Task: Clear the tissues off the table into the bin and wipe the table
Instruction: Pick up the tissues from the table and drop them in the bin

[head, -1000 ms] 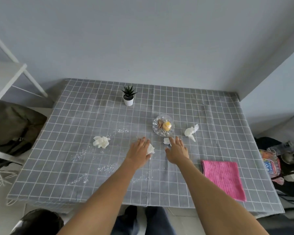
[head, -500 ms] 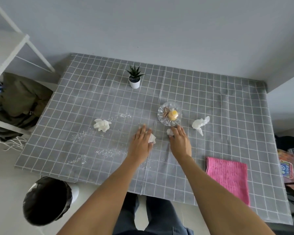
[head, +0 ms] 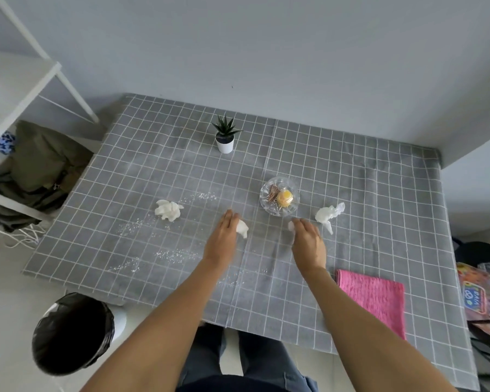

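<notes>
Tissues (head: 167, 210), crumpled white wads, on checked tablecloth (head: 351, 193)

Four crumpled white tissues on grey checked table (head: 351, 193), left tissue (head: 168, 210) lying free, centre tissue (head: 242, 228) under left hand (head: 222, 239), small tissue (head: 291, 225) at right hand (head: 309, 244), right tissue (head: 329, 214) free, folded pink cloth (head: 372, 299) flat near front edge, black-lined bin (head: 72, 332) on floor.

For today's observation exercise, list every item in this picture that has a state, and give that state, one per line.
Left hand: resting on a crumpled tissue.
Right hand: covering a small tissue.
Left tissue: crumpled, untouched.
Right tissue: crumpled, untouched.
Pink cloth: flat, unused.
Bin: open, black-lined.
Glass dish: holding sweets.
Table: crumb-strewn.
Potted plant: upright.
</notes>
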`<state>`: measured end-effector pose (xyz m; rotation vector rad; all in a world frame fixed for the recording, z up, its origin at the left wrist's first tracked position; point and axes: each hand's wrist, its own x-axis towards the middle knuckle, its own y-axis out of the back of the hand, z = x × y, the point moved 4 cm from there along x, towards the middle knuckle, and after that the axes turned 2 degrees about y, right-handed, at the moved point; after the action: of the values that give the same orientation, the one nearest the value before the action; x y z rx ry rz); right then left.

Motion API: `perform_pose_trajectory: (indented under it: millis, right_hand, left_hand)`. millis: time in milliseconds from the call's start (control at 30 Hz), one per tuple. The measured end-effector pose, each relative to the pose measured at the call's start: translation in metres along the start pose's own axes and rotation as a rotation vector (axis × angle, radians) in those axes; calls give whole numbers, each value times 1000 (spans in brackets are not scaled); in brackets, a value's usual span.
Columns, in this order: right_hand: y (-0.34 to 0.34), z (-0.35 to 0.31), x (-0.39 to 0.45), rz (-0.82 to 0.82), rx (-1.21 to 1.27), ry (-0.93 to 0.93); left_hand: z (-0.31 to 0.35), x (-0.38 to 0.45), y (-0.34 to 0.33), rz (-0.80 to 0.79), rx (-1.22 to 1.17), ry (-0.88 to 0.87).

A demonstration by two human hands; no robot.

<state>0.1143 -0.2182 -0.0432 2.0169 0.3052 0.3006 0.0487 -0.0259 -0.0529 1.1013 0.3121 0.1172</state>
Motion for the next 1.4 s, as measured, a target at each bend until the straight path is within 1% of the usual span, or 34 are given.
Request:
perform_pose_trajectory:
  millis: [100, 200, 267, 333, 400, 433, 533, 633, 700, 800, 900, 967, 1100, 1200, 1333, 1400]
  right_hand:
    - [16, 13, 12, 63, 0, -81]
    - [28, 28, 25, 80, -1, -133]
    - [31, 41, 32, 41, -38, -162]
    - [28, 52, 35, -42, -156, -187]
    - [21, 60, 35, -123, -245, -201]
    - [17, 61, 34, -151, -239, -217]
    - [8, 62, 31, -176, -112, -263]
    - [6, 59, 30, -168, -30, -250]
    - [5, 57, 32, -163, -11, -250]
    - [6, 54, 33, -151, -39, -241]
    - [5, 47, 31, -144, -36, -244]
    - [4, 42, 26, -140, -25, -246]
    - [-1, 30, 10, -103, 17, -234]
    - [-8, 18, -5, -89, 38, -219]
    - [-18, -13, -22, -74, 76, -161]
    - [-25, -33, -28, -76, 76, -137]
  left_hand:
    - [-6, 5, 8, 29, 12, 8]
    - [-14, 12, 17, 82, -5, 50]
    - [-22, 16, 29, 145, -7, 107]
    - [-37, 19, 43, 218, 29, 173]
    - [-58, 19, 53, 255, 86, 246]
    - [-69, 18, 56, 251, 117, 276]
    - [-97, 17, 61, 227, 172, 334]
    - [-113, 20, 62, 197, 172, 386]
    - [-122, 22, 60, 150, 145, 407]
    - [-133, 27, 53, 49, 91, 407]
    - [-138, 28, 47, 15, 44, 408]
    - [-139, 27, 45, 25, 13, 411]
    - [-134, 29, 48, 78, -7, 359]
    - [-127, 30, 49, 82, -32, 341]
    - [-124, 25, 47, 160, -135, 306]
    - [-131, 21, 46, 154, -240, 305]
